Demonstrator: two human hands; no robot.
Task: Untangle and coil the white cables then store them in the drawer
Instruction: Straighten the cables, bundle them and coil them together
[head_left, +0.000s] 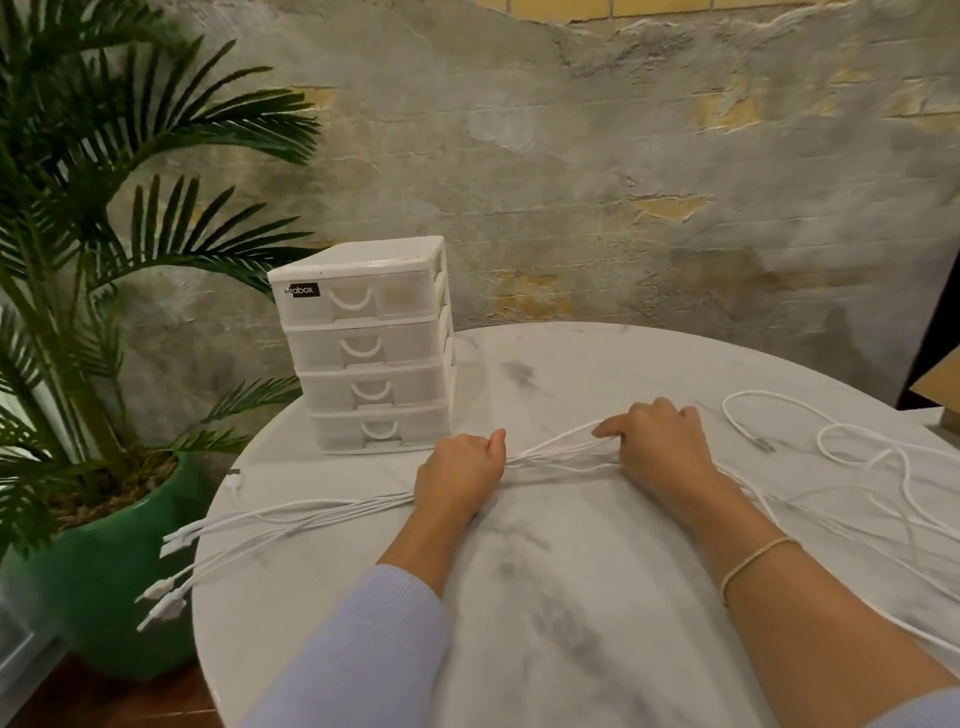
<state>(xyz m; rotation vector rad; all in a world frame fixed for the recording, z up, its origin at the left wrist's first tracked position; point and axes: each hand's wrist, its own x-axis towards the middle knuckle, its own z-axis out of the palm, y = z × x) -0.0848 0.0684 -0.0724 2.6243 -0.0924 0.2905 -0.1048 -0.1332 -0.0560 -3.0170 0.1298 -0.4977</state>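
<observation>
Two fists, left hand (460, 475) and right hand (660, 447), grip thin white cables (561, 457) on round marble table (571, 597).

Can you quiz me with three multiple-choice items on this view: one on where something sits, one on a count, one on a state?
1. Where is the drawer unit?
A. on the marble table, at its far left
B. on the floor beside the plant pot
C. at the table's near right edge

2. How many drawers does the unit have?
A. two
B. four
C. six

3. What state are the drawers in?
A. top one pulled out
B. all removed
C. all pushed in

Answers:
1 A, it stands on the tabletop beyond the left hand.
2 B, four handles are stacked down its front.
3 C, all fronts sit flush while both the left and the right hand grip the white cables.
</observation>
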